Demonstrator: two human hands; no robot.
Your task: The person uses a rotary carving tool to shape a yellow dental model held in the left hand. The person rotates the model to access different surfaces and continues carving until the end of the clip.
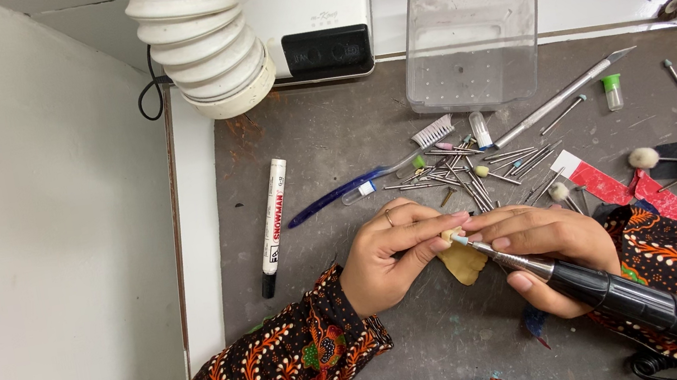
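Note:
My left hand (pixel 391 256) pinches a small yellowish, wax-like piece (pixel 463 262) between thumb and fingers over the grey mat (pixel 304 150). My right hand (pixel 546 251) grips a black and silver rotary handpiece (pixel 622 298) like a pen. Its thin bur tip (pixel 460 240) touches the top of the yellowish piece, right at my left fingertips. A ring shows on one left finger. Both arms wear patterned orange and black sleeves.
Several loose burs (pixel 481 166) lie scattered behind the hands, with a blue toothbrush (pixel 364 178), a white marker (pixel 274 226), a metal scalpel-like tool (pixel 561 98) and a clear plastic box (pixel 472 44). A white ribbed suction hose (pixel 199 39) hangs at the back left. Red paper (pixel 632 191) lies at the right.

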